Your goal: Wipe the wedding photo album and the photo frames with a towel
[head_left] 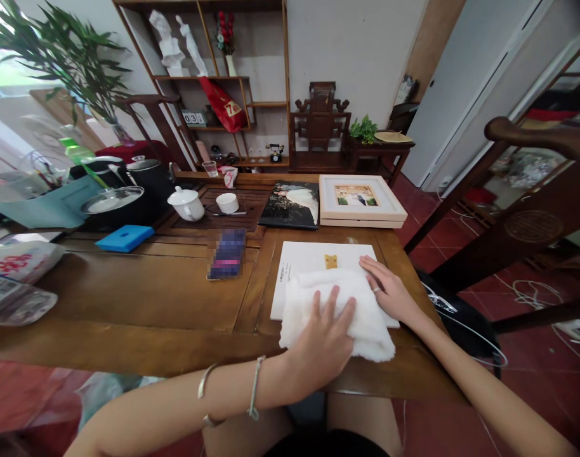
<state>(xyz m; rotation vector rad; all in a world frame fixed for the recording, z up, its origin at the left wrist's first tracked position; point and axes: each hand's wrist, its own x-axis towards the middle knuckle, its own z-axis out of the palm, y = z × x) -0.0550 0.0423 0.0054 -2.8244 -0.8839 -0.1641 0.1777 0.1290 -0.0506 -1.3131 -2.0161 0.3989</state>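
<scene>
A white rectangular panel (294, 266), looking like the back of a picture frame, lies flat on the wooden table. Small printed text runs along its left side, and a gold metal hanger plate (330, 261) sits near its upper middle. Over the panel's lower part is a folded white towel (366, 317), overhanging its near edge. My left hand (325, 336), with two bracelets on the wrist, presses on the towel with fingers spread; its thumb is hidden. My right hand (388, 292), wearing a ring, rests with fingers stretched out on the panel's right edge.
Behind the panel lie a dark photo panel (290, 204) and a light wood picture frame (363, 200). To the left are a blurred-out phone (227, 254), a blue sponge-like block (125, 238), a white lidded cup (186, 204) and a small white bowl (227, 203). A chair (532, 209) stands right.
</scene>
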